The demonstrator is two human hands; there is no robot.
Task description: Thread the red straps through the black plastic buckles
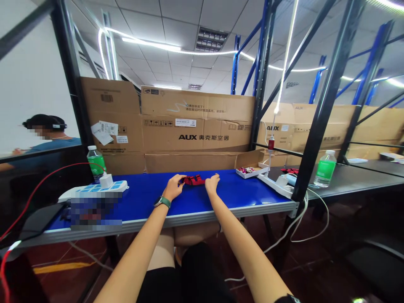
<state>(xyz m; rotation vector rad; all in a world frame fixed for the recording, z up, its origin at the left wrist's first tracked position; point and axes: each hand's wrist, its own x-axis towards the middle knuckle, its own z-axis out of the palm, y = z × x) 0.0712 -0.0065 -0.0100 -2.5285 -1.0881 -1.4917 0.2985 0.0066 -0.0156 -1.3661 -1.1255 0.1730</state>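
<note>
A small red and black strap-like piece (pixel 193 181) lies stretched between my two hands, just above or on the blue tabletop (pixel 139 206). My left hand (pixel 173 187), with a green-banded watch at the wrist, is closed on its left end, thumb and fingers pinched together. At the right end, my right hand (pixel 212 184) is closed on the red part, its fingers bent and partly hidden behind the hand. The exact kind of the piece is too small to make out.
A shallow open box (pixel 252 171) with small red and white bits stands at the back right. Beside it runs a white power strip (pixel 277 187). Another power strip (pixel 94 189) and a green-labelled bottle (pixel 96 162) are at left. A seated person (pixel 57 134) is beyond the rack.
</note>
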